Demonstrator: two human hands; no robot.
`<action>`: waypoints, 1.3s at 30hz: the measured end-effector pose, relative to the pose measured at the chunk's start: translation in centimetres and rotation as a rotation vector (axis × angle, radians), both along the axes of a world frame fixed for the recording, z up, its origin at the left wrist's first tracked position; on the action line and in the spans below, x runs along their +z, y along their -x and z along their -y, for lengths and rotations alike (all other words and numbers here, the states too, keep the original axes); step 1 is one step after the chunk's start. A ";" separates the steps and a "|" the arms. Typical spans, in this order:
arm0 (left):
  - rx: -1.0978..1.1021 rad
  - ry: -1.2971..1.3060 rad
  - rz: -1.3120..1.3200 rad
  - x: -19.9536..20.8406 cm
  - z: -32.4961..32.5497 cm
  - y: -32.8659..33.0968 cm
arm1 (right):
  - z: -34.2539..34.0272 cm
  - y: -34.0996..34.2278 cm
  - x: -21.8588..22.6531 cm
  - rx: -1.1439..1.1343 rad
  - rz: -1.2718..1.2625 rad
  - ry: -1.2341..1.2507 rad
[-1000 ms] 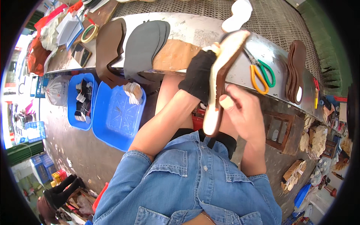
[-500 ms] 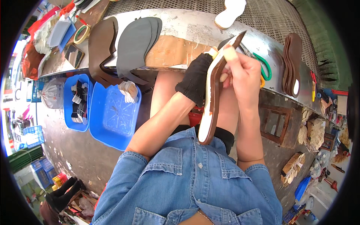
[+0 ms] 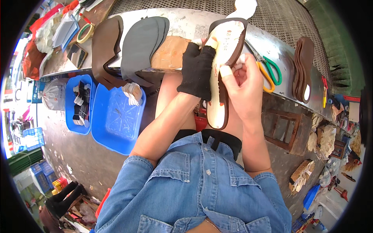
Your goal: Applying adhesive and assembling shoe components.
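Note:
A shoe insole (image 3: 216, 112), cream on its upward face with a dark brown leather rim, stands lengthwise above my lap. My left hand (image 3: 197, 72), in a black fingerless glove, grips its left side, the thumb lying on the cream face. On the opposite side, my right hand (image 3: 246, 89) is bare and pinches the brown edge near the insole's narrow middle. Part of the right fingers is hidden behind the thumb and palm. Just beyond that hand lie scissors (image 3: 277, 73) with one green and one yellow handle, on the metal bench.
Brown leather pieces (image 3: 105, 46) and grey leather pieces (image 3: 140, 48) overhang the bench (image 3: 186, 19) at left. Stacked brown insoles (image 3: 302, 72) lie at right, a white sole shape (image 3: 245, 8) at the back. Below left stand two blue bins (image 3: 116, 143); a wooden frame (image 3: 285, 130) is below right.
The insole has turned from edge-on to show its broad cream face, and its near end has moved forward. My right hand has shifted down along the edge, uncovering more of the scissors.

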State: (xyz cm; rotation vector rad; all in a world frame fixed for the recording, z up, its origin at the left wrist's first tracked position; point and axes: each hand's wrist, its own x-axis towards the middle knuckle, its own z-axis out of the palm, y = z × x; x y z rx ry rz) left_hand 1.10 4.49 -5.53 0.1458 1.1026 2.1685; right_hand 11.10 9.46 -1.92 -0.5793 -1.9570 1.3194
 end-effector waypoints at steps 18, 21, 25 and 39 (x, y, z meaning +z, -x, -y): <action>-0.090 -0.084 0.153 0.7 0.7 1.1 | -0.8 -0.4 0.3 0.203 -0.157 0.495; -0.132 -0.070 0.213 1.0 0.4 1.0 | -1.2 -0.9 -0.2 0.165 -0.045 0.409; -0.113 -0.015 0.221 2.0 0.8 0.6 | -0.6 -2.3 -0.8 0.216 0.021 0.506; -0.033 0.103 -0.464 1.2 0.4 -1.1 | -0.9 -6.1 1.0 0.069 0.044 0.518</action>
